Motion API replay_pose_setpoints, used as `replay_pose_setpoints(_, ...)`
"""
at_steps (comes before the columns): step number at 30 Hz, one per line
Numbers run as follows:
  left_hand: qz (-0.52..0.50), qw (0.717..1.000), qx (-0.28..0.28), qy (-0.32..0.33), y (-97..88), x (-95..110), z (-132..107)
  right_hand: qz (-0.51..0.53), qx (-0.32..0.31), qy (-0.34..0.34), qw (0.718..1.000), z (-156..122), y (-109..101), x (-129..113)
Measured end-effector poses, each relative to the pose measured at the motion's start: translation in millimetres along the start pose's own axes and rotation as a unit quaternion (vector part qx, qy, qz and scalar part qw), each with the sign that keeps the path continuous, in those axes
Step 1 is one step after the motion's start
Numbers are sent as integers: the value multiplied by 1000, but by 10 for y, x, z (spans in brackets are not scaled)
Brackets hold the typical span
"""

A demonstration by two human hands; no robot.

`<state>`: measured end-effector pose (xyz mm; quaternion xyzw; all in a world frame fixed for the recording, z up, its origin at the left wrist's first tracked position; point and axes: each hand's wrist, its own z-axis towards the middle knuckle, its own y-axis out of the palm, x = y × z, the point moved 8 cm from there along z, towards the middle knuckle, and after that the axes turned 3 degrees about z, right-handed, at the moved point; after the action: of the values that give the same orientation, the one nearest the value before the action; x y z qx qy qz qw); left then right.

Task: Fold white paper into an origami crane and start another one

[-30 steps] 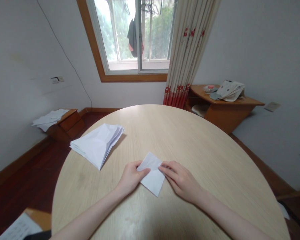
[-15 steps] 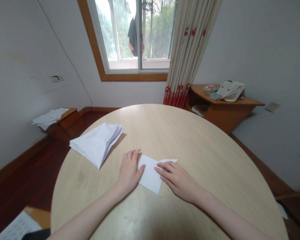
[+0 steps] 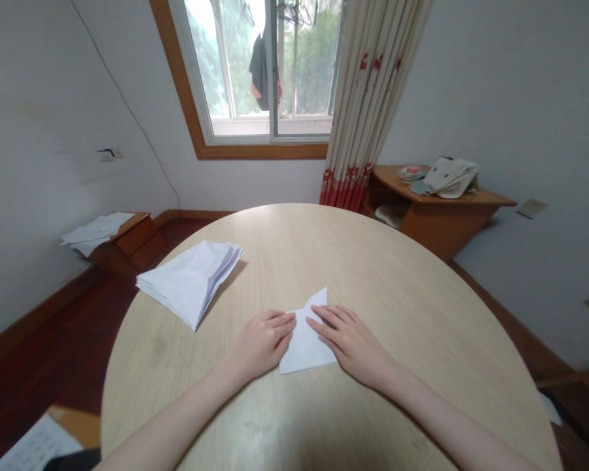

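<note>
A small folded white paper (image 3: 306,340) lies flat on the round wooden table (image 3: 373,281), one pointed corner aimed away from me. My left hand (image 3: 262,341) rests on its left edge, fingers stretched flat against the sheet. My right hand (image 3: 348,340) lies on its right side, fingers spread and pressing the paper down. Neither hand grips anything. To the left sits a stack of folded white papers (image 3: 189,281), apart from both hands.
A low wooden cabinet (image 3: 130,239) with loose sheets stands on the floor at left. A wooden corner desk (image 3: 436,212) with cloth items stands at right beside a curtain (image 3: 368,98). Printed paper (image 3: 39,448) shows at the bottom left.
The paper has been turned on the table, so a pointed corner now faces away from me. Both hands shifted with it and lie flat on its sides.
</note>
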<state>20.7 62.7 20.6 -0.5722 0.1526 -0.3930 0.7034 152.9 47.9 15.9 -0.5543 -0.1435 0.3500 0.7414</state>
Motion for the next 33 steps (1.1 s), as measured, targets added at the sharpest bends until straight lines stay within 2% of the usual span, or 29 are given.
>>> replay_pose_setpoints(5,39,998,-25,44,-27,129,-10,-4,-9,41,999,-15,15,76)
replay_pose_setpoints(12,49,995,-58,68,-21,177,-28,5,-10,66,998,-18,24,123)
replay_pose_setpoints(16,23,995,-50,79,-3,182,-32,26,-2,44,999,-18,64,146)
replay_pose_setpoints(21,-34,996,-31,81,58,157,-40,110,20,-1,994,-7,47,118)
replay_pose_setpoints(28,-49,996,-62,46,91,98,-30,145,19,10,989,3,19,111)
replay_pose_setpoints(33,-52,995,-53,60,86,101,-28,145,7,16,989,15,-8,83)
